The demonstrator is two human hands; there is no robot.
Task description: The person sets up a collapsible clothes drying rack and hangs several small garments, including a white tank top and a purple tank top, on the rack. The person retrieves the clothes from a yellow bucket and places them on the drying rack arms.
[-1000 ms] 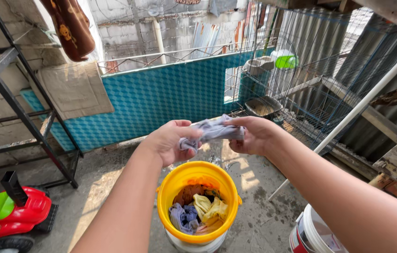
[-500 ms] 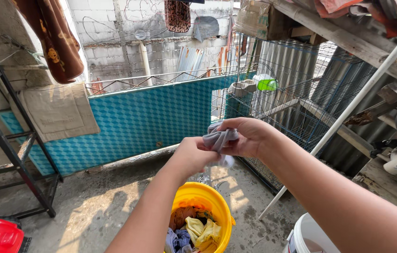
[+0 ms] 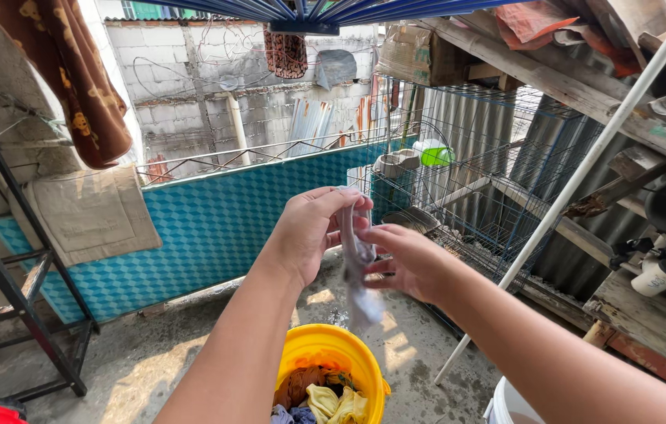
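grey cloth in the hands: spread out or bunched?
Bunched. The grey cloth hangs as a narrow twisted strip, pinched at the top by the left hand with the right hand touching it lower down, above the yellow bucket.

This is an outdoor laundry spot on a home's balcony or rooftop terrace. A yellow bucket [image 3: 333,369] of damp clothes stands on the concrete floor [image 3: 168,353], a brown garment [image 3: 74,78] hangs overhead, and a wire cage [image 3: 459,180], corrugated metal sheets [image 3: 584,251], a teal patterned railing panel [image 3: 207,228] and bare block walls [image 3: 192,86] surround it.
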